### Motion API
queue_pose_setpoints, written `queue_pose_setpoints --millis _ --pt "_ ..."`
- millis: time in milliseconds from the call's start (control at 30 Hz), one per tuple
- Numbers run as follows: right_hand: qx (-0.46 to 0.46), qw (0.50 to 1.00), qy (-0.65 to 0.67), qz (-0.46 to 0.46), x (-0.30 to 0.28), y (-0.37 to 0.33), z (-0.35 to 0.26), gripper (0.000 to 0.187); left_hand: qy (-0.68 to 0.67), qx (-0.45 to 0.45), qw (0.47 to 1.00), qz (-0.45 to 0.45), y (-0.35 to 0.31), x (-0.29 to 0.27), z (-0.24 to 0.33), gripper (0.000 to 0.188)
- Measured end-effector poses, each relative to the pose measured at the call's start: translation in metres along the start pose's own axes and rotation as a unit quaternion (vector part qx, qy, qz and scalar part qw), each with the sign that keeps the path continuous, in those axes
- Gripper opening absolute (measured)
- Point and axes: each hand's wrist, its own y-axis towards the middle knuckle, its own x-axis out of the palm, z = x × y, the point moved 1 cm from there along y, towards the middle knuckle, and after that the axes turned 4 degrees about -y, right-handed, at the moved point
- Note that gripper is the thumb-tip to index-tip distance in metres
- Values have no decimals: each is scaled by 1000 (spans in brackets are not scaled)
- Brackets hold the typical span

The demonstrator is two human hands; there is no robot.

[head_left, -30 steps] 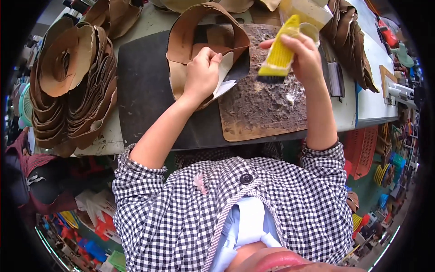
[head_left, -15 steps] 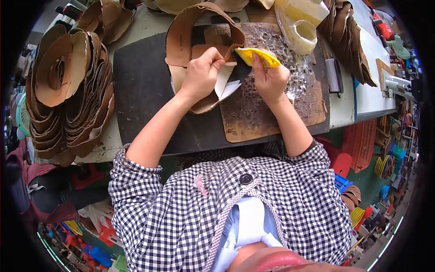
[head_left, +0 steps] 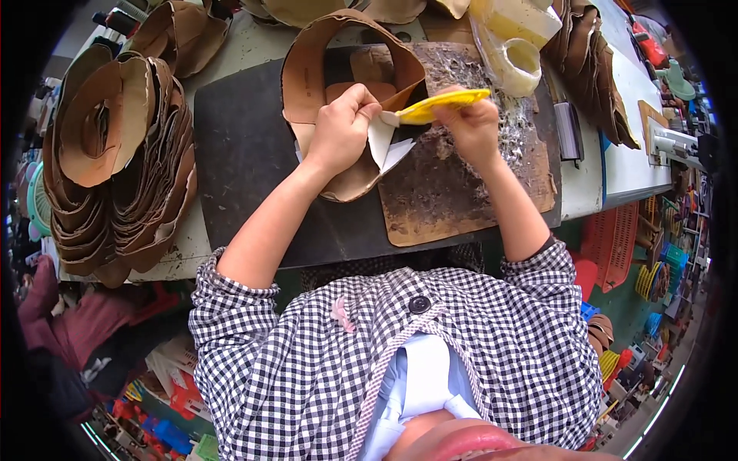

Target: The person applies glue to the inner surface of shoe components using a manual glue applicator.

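A ring-shaped brown leather upper (head_left: 306, 81) with a pale inner side stands on the black mat. My left hand (head_left: 342, 132) pinches its near edge, thumb and fingertips pressed together. Beside those fingers, white flaps (head_left: 380, 142) stick out from the upper. My right hand (head_left: 470, 127) grips a flat yellow tool (head_left: 442, 106), whose exact kind I cannot make out. The tool's left tip lies against the edge of the upper, just right of my left fingertips.
Under the work lie a black mat (head_left: 254, 146) and a worn, glue-stained brown board (head_left: 430, 207). Stacked leather uppers (head_left: 165, 169) stand at the left. A cloudy plastic container (head_left: 516, 65) sits beyond the board, with more brown leather pieces (head_left: 592, 69) at the far right.
My right hand has moved slightly up and right, and the yellow tool has turned flatter, its tip now nearer my left fingers. My left hand keeps its pinch on the upper.
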Motion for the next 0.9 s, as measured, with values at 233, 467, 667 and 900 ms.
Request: queue_pose_setpoints --millis 233,467,667,900 --pt "86 993 73 -46 -4 7 0 11 -104 -77 991 -16 0 0 -12 12" --pt "-28 995 -92 17 6 0 -9 8 -334 -219 917 -5 1 6 -14 14" --pt "-77 973 -116 -181 14 -17 -26 12 -310 -199 929 27 0 10 -22 16" --pt "-97 976 -194 -14 11 -29 -20 7 -125 -74 984 107 -2 13 -22 22"
